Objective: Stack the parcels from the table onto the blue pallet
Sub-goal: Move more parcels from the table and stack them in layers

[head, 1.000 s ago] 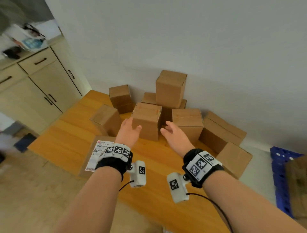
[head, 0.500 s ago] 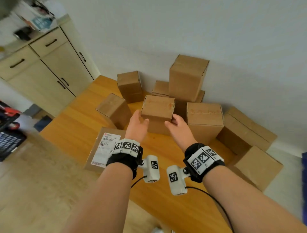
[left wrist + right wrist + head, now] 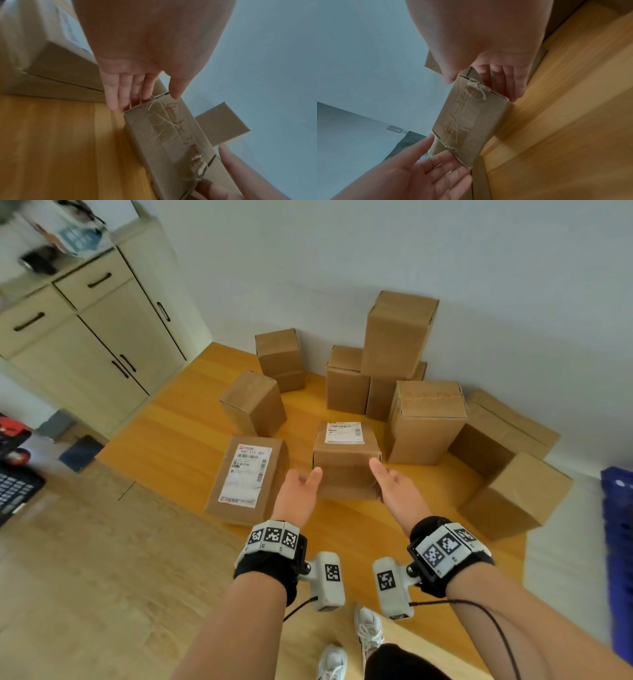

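A small brown parcel [image 3: 346, 460] with a white label on its upper face sits low over the wooden table [image 3: 178, 440], between my two hands. My left hand [image 3: 308, 484] presses its left side with straight fingers [image 3: 126, 88], thumb at the near top edge. On the opposite side, my right hand [image 3: 387, 484] presses with flat fingers [image 3: 510, 83], thumb on the upper corner. Whether the parcel [image 3: 171, 135] rests on the wood or hangs just above it, I cannot tell. The blue pallet [image 3: 616, 542] shows at the right edge of the head view.
Several more brown parcels crowd the back of the table by the wall, with a tall one [image 3: 397, 337] stacked on others. A flat labelled parcel [image 3: 246, 477] lies left of my left hand. Another box [image 3: 513, 494] stands at the right corner. A cream cabinet [image 3: 102, 344] stands at left.
The parcel between my hands has come out of the cluster toward me and tipped, so its white label now faces up. Both hands moved nearer with it.
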A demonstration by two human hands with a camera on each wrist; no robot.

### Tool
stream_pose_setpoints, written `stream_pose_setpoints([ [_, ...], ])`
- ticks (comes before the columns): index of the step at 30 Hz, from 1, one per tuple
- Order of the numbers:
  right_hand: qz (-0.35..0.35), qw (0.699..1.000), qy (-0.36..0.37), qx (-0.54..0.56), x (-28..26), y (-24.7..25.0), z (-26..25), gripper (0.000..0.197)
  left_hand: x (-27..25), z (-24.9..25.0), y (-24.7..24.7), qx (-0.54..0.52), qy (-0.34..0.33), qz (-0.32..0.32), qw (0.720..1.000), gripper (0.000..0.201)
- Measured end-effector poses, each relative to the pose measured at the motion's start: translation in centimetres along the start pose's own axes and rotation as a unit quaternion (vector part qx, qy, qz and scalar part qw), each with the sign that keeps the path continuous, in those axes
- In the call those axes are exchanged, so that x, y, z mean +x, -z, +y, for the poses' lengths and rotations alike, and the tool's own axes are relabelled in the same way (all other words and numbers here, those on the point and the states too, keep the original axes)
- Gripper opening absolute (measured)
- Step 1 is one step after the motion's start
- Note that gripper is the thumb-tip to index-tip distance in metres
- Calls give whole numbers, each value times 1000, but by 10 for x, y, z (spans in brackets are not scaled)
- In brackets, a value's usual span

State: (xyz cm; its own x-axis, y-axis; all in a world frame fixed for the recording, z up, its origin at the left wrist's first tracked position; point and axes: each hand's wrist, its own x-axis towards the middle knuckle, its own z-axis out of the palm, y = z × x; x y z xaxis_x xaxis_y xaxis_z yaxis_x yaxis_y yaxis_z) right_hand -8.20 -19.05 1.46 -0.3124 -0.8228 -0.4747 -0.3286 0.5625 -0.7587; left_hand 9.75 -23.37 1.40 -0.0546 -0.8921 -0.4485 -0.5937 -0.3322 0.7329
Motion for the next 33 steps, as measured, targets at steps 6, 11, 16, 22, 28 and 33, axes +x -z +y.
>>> stream_pose_setpoints([
  [6, -45, 997, -48, -42, -32, -17, 39, 88, -28, -41, -15, 31, 0, -60, 998, 63],
  [11, -79, 990, -89, -72, -43, -20, 58, 82, -41, -60, -24, 90, 51, -101, 990, 66],
  [16, -75, 990, -102, -65, -40, -20, 67, 63, -33, -64, -30, 138, 55, -109, 983, 71],
  [22, -83, 993, -87, -9, -37, -27, 69, 54, -32, -55, -38, 122, 17, -135, 983, 58],
  [28, -19, 998, -53, 22, -49, -15, 60, 50, -43, -43, -27, 83, -34, -110, 990, 58],
  [33, 49, 994, -10, 94, -71, 4, 41, 50, -60, -5, -13, 24, -89, -116, 989, 65],
])
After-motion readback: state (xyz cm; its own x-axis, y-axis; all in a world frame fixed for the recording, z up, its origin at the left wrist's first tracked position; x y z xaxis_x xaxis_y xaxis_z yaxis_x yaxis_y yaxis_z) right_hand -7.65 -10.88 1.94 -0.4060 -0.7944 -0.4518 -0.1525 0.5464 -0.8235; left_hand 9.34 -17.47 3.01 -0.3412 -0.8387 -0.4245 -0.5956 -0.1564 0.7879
